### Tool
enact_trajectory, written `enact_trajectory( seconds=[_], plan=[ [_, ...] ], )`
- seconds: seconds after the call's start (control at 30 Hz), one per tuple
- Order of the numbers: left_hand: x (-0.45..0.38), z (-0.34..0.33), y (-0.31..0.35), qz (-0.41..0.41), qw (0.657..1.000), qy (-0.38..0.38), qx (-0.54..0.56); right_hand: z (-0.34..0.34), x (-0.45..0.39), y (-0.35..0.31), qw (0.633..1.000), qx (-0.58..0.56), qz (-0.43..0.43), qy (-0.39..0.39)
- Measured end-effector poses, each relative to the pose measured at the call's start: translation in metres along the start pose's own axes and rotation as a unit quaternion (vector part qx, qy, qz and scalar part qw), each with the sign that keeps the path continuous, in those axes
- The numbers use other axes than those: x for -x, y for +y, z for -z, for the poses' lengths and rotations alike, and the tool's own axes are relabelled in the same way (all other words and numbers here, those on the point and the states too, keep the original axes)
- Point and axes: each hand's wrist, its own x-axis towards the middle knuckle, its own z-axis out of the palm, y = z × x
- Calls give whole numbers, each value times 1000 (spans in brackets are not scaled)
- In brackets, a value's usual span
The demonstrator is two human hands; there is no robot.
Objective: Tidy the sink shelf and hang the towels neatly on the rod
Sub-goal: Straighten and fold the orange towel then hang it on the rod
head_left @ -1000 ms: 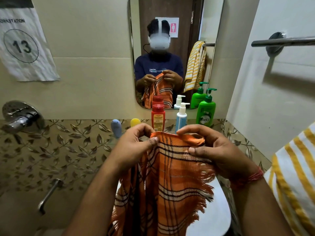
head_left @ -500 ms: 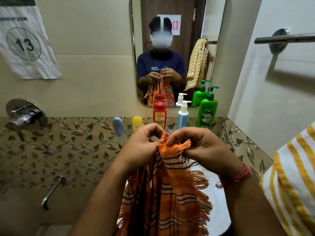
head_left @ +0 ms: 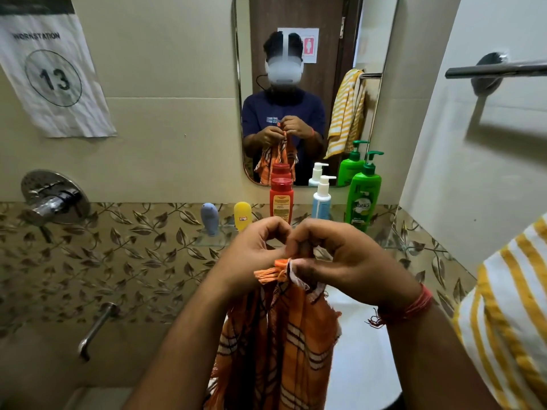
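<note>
We had drawn our left hand (head_left: 254, 255) and right hand (head_left: 340, 261) together, each pinching the orange plaid towel (head_left: 278, 335) by its fringed top edge, folding it narrow; it hung above the sink, well short of the towel rod (head_left: 497, 68).

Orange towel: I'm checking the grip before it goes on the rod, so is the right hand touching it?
Touching. The head view shows the right hand pinching the orange towel's top edge beside the left hand.
</note>
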Motion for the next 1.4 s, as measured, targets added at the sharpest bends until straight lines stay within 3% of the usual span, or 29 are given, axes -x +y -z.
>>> enact_trajectory(
  seconds=[0.13, 0.27, 0.37, 0.6, 0.7, 0.83, 1.0, 1.17, 1.4],
  plan=[
    [2, 0, -1, 0, 1000, -11, 16, -4, -6, -7, 991, 130, 2, 3],
    [6, 0, -4, 4, 997, 21, 68, -5, -7, -9, 985, 163, -9, 61],
    [8, 1, -6, 9, 996, 33, 78, -7, -7, -7, 984, 144, -50, 87],
    [11, 2, -16, -3, 996, -46, 71, -12, -9, 4, 980, 112, -102, 131],
    [13, 5, -18, -11, 993, -40, 111, -10, -6, 6, 981, 41, -120, 145],
    [10, 3, -21, -9, 992, -17, 123, -10, -4, 12, 981, 32, -127, 144],
    [6, -1, -20, -10, 993, 0, 115, -10, -5, 15, 957, -127, -149, 213],
    [3, -5, -16, -7, 991, -1, 133, -13, -9, 15, 954, -112, -149, 235],
    [-3, -17, -11, -16, 995, -31, 94, -11, -15, 15, 961, 3, -151, 233]
  ],
)
